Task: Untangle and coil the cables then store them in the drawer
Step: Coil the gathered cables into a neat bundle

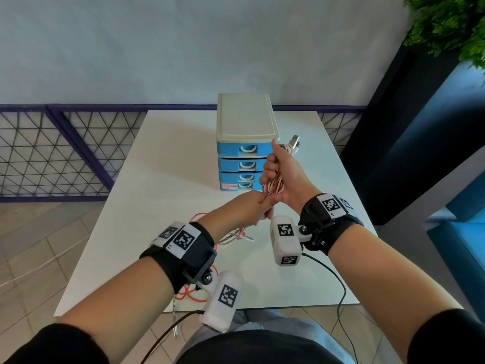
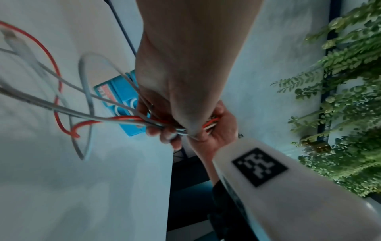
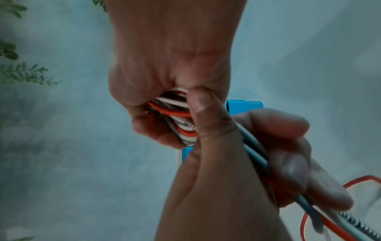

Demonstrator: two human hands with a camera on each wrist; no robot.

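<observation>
My right hand (image 1: 273,177) grips a coiled bundle of red, white and braided cables (image 1: 277,181) upright, in front of the blue drawer unit (image 1: 244,143). A USB plug (image 1: 295,141) sticks out above the fist. My left hand (image 1: 266,206) pinches the trailing strands just under the right hand. In the right wrist view the coil (image 3: 177,120) sits in the right hand (image 3: 156,104), and the left hand's thumb (image 3: 206,114) presses against it. In the left wrist view loose cable loops (image 2: 57,91) trail from the left hand (image 2: 164,132) down to the table. All drawers look closed.
On the white table (image 1: 157,179) the loose cable tails (image 1: 231,236) lie near my left wrist, with a red loop (image 1: 194,295) at the front edge. A braided end (image 1: 174,319) hangs over that edge. A plant (image 1: 446,27) and a blue seat (image 1: 459,232) stand to the right.
</observation>
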